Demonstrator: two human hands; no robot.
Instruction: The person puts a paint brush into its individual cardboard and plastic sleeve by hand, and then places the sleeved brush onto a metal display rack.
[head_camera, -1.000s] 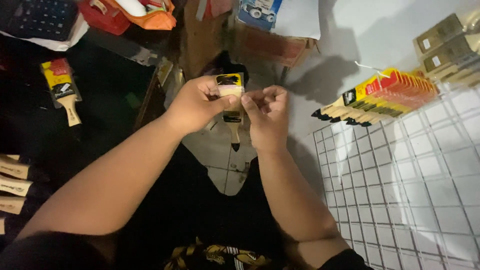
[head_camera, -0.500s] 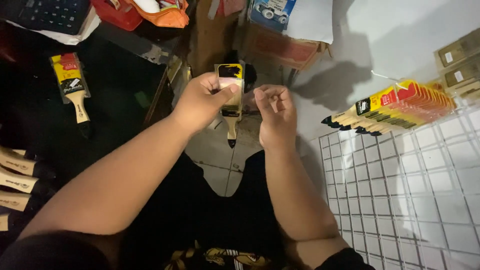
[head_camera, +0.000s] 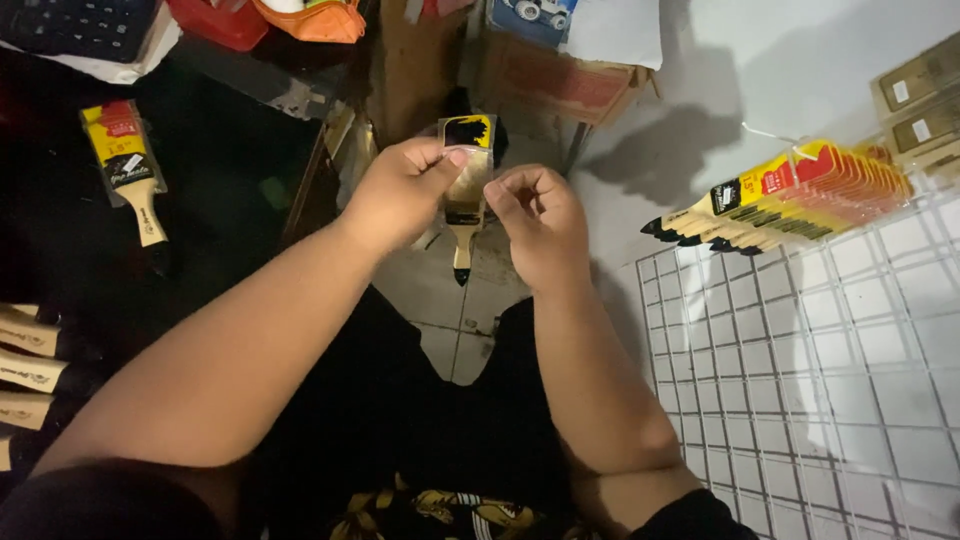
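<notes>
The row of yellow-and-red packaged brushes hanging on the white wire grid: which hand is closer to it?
The right hand. It is just left of the row of packaged brushes in the picture, apart from it. The left hand is farther off, holding a paintbrush.

To your left a packaged paintbrush (head_camera: 128, 170) on the dark table (head_camera: 230, 190), to your right a row of hanging packaged brushes (head_camera: 790, 195), white wire grid (head_camera: 800, 370), cardboard box (head_camera: 560, 80), possibly a calculator (head_camera: 80, 25) at top left.

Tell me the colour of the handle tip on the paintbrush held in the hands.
Black: the paintbrush has a pale wooden handle ending in a black tip, seen in the head view.
</notes>
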